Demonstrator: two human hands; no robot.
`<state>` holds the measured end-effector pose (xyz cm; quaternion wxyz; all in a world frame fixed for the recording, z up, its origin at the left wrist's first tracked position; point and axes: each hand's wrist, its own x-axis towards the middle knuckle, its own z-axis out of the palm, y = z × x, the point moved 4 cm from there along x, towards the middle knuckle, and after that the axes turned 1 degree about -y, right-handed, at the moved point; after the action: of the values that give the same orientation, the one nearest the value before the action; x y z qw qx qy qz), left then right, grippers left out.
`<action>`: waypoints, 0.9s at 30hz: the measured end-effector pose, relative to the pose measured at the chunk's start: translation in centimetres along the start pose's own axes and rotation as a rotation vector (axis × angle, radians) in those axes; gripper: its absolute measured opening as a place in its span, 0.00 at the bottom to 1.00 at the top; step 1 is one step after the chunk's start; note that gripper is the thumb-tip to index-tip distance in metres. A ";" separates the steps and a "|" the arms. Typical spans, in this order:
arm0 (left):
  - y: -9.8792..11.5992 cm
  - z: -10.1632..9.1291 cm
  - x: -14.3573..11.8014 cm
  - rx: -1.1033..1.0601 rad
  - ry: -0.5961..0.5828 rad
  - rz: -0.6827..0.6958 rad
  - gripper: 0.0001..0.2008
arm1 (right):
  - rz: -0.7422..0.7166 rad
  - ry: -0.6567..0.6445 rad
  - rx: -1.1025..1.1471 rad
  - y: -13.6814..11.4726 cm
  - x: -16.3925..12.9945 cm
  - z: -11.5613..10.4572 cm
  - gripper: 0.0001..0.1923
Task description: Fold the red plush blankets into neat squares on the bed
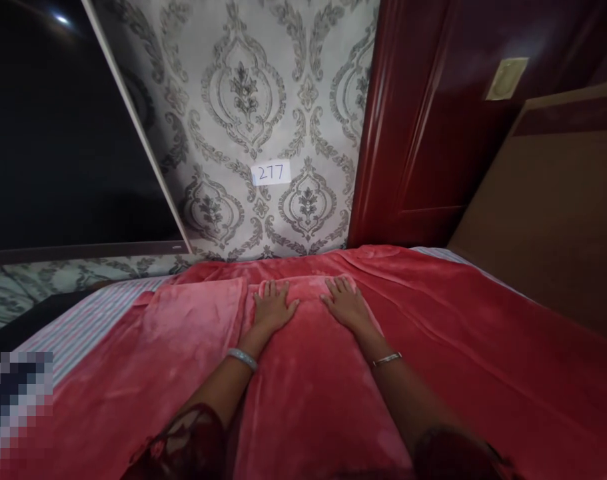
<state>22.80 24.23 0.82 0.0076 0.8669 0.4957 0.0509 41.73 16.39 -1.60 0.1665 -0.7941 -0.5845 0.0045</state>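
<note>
Your left hand (273,309) and right hand (345,304) lay spread on a red blanket (318,380), probably soft, best gripped by its edges

The left forearm (217,387) and right forearm (414,397) extend forward and converge. The left hand (271,309) and right hand (345,305) lie flat, palms down, side by side and apart. Fingers (339,285) point forward, slightly spread; thumbs (292,307) point inward.
</note>
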 end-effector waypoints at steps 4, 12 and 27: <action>0.0 0.1 -0.1 -0.032 -0.023 -0.001 0.37 | -0.009 -0.012 -0.012 0.3 0.4 0.3 0.31; 0.0 -0.4 -0.2 -0.173 -0.110 0.019 0.39 | -0.014 0.005 -0.074 0.3 0.1 0.8 0.31; -11.1 -4.0 -7.3 -0.067 -0.174 -0.145 0.30 | 0.023 -0.042 -0.126 0.1 0.1 0.7 0.32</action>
<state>9.20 23.49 3.53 0.0830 0.8292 0.5528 -0.0087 41.72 16.60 -2.32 0.1038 -0.8094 -0.5779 -0.0137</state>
